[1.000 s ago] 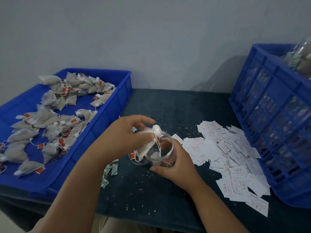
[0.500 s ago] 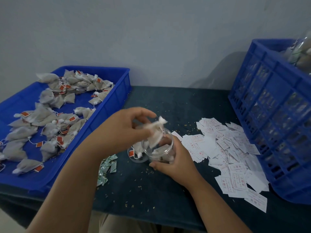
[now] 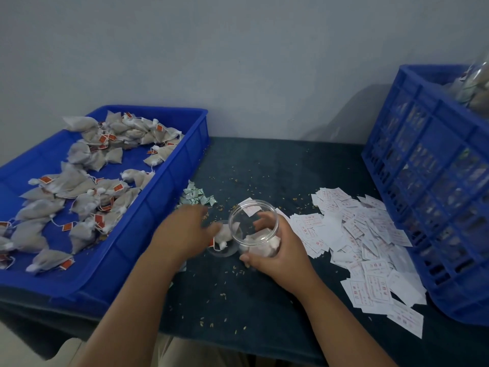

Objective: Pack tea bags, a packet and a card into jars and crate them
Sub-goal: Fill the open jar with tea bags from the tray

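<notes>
Head view: a blue tray [image 3: 148, 215] takes up the left of the table [image 3: 277, 168], its floor strewn with grey tea bags [image 3: 87, 192] on strings with small red tags. Just right of the tray's wall lies a small heap of green-and-white packets [image 3: 197, 197]. A wide spread of white cards [image 3: 365, 234] covers the table to the right, reaching the foot of a tall blue slatted crate [image 3: 423, 165]. Clear jars [image 3: 476, 83], blurred, show above the crate's rim, and more show dimly through the slats.

Between packets and cards, the right hand [image 3: 277, 252] has its grip clamped round a clear open jar [image 3: 239, 223], tilted with its mouth toward the camera. A few white tea bags [image 3: 264, 246] sit at the jar's bottom. Just left of the jar, a clear lid [image 3: 225, 252] rests on the table with one tea bag [image 3: 223, 235] on it. The left hand [image 3: 182, 231] is blurred, its fingers at that bag, and whether its grip is apart or pinching cannot be told.

The cards carry red print in a frame, too small to read. The tags show no legible text.

The table is covered in dark blue-green cloth, flecked with loose grains [image 3: 211, 324]. Behind it stands a plain pale grey wall [image 3: 238, 62].
</notes>
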